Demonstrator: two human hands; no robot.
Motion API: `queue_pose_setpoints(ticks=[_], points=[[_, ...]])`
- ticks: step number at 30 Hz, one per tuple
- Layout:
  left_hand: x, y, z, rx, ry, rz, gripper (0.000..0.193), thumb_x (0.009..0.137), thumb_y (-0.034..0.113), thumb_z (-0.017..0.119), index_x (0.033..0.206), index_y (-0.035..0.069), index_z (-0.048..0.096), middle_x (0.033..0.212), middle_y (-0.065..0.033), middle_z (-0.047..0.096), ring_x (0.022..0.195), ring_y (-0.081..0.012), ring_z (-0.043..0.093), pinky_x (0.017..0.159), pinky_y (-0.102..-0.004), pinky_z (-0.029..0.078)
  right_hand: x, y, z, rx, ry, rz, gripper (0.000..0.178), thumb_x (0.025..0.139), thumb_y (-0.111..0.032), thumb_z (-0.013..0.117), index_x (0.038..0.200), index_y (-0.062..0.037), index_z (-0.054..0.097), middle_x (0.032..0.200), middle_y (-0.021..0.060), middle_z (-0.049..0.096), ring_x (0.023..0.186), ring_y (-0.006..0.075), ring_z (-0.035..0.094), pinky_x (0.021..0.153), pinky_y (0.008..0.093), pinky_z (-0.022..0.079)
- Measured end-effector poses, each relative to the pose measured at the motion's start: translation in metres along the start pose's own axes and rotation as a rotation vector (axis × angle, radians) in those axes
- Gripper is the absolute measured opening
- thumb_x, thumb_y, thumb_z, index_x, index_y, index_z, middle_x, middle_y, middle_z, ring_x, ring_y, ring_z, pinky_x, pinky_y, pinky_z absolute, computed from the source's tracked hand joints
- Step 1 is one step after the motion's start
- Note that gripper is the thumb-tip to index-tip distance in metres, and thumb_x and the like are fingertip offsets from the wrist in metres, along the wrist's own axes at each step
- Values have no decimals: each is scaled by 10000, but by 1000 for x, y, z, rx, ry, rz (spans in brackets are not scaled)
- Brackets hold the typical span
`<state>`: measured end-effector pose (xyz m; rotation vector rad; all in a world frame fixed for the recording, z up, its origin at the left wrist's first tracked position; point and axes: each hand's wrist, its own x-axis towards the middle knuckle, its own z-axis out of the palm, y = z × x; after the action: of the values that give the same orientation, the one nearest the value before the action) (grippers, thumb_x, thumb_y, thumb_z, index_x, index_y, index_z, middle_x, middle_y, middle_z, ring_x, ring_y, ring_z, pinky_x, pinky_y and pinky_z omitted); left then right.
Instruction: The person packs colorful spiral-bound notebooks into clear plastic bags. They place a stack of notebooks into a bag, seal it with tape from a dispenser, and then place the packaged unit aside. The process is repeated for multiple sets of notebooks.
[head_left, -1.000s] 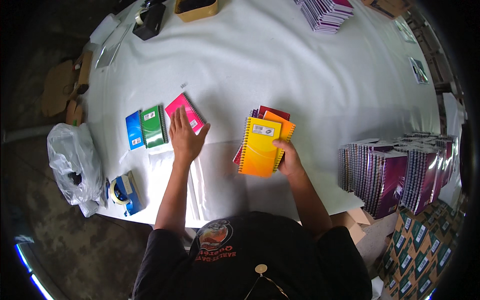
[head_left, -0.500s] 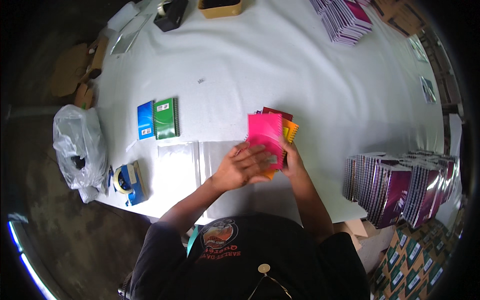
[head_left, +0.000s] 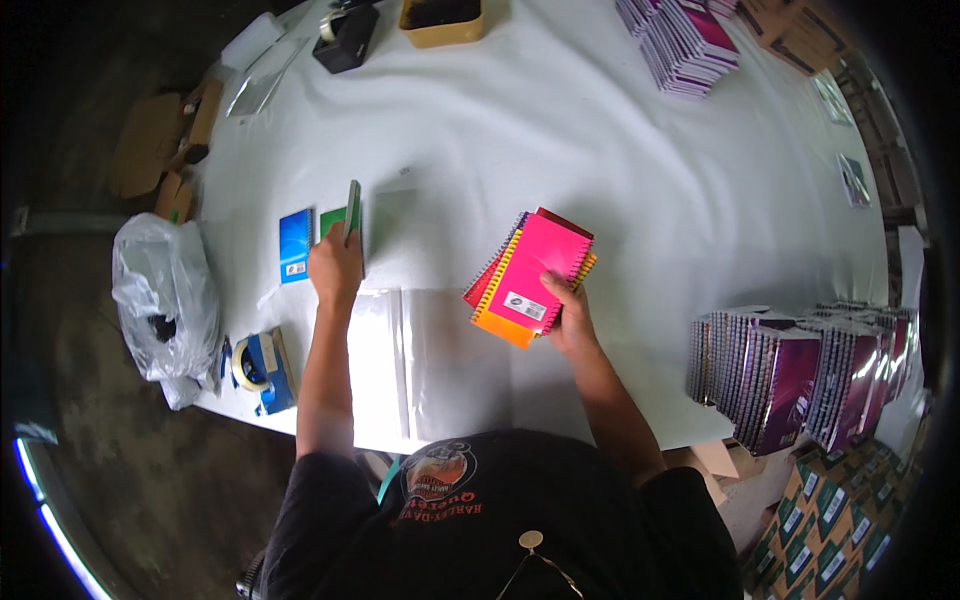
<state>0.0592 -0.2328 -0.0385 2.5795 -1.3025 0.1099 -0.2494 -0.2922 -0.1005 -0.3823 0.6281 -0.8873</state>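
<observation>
My right hand (head_left: 571, 318) grips a fanned bundle of small spiral notebooks, thumb on top. A pink notebook (head_left: 545, 262) with a white label lies uppermost; edges of orange, yellow, red and dark ones stick out around it. Over at the left, my left hand (head_left: 337, 265) is closed on a notebook (head_left: 353, 205) tipped up on its edge, its cover turned mostly out of sight. Beneath it shows a green notebook (head_left: 331, 219), partly hidden by the hand. Just left of that lies a blue spiral notebook (head_left: 296, 245), flat on the white-covered table (head_left: 450, 190).
Purple spiral notebooks stand in rows (head_left: 785, 380) at the right edge, with another stack (head_left: 685, 45) at the far right. A tape dispenser (head_left: 345, 38) and a yellow tray (head_left: 441, 30) sit at the back. A plastic bag (head_left: 165, 305) and a blue tape dispenser (head_left: 262, 368) lie left.
My left hand has left the pink notebook and reached left to the green notebook, raising one on edge. The bundle, now in my right hand alone, has tilted and fanned out.
</observation>
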Motion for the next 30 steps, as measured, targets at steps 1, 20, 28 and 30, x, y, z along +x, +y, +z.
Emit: queue_pose_setpoints(ticks=[1, 20, 28, 30], points=[[-5, 26, -22, -124, 44, -13, 219, 814, 153, 591, 1021, 85, 610, 745, -166, 642, 655, -351, 629, 605, -435, 490, -1, -2, 4, 14, -10, -26, 333, 820, -122, 638, 1112, -40, 502, 999, 45, 583, 938, 154, 585, 822, 321, 478], [7, -5, 17, 183, -109, -154, 251, 794, 201, 584, 994, 50, 603, 893, -204, 642, 710, -336, 641, 600, -418, 510, 3, 3, -3, -34, -33, -54, 446, 820, -131, 612, 1217, -34, 433, 1083, 71, 548, 983, 167, 561, 843, 323, 473], [-99, 131, -23, -566, -445, 441, 353, 802, 235, 658, 1114, 82, 593, 1108, -147, 598, 997, -311, 581, 822, -374, 471, 0, 17, 14, -97, 88, 8, 525, 760, -114, 668, 1207, -42, 403, 1061, 80, 542, 938, 178, 563, 820, 321, 477], [-73, 96, -5, -532, -365, 170, 408, 799, 240, 645, 1177, 119, 549, 1131, -174, 576, 967, -330, 583, 805, -392, 481, -4, 10, 11, -65, 28, -16, 479, 751, -70, 637, 1180, -32, 428, 1026, 84, 555, 920, 173, 578, 766, 296, 495]])
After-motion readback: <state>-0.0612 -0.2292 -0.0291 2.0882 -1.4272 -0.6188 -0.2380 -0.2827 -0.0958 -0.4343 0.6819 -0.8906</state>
